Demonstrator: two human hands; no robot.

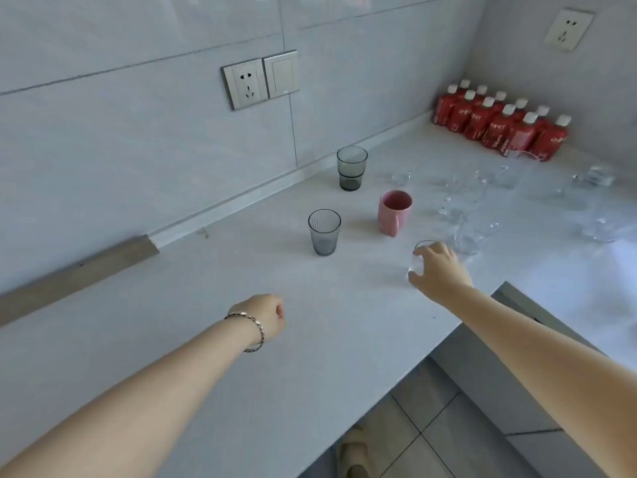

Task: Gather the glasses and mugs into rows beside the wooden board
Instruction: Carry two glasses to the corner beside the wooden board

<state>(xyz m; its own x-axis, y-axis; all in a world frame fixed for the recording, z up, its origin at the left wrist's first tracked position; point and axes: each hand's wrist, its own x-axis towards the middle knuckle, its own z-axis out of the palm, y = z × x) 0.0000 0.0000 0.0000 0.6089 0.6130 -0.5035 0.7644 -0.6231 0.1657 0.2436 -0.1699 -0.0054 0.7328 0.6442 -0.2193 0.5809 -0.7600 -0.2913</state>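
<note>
right hand [439, 267] on clear glass [418, 258], fingers curled round its rim and side, glass standing on counter [206, 339] near front edge, right of centre. left hand [267, 317] low over counter, centre-near, fingers curled in to loose fist, holding nothing seen; bracelet [253, 331] on wrist. ribbed grey glass [324, 232] upright, centre. pink mug [394, 212] upright just right of it, handle facing near. smoky stacked glass [351, 167] upright farther back, close to wall. scattered clear glasses [465, 201] further right, well apart from each other, blurred, count unclear. red bottles [499, 122] in 2 rows in far right corner. wooden strip [76, 274] along wall base at left, well apart from all glasses; cannot tell if this is the board. socket and switch [260, 79] on wall, 1 more socket [568, 29] far right. slipper [353, 455] on floor below counter edge.
</note>
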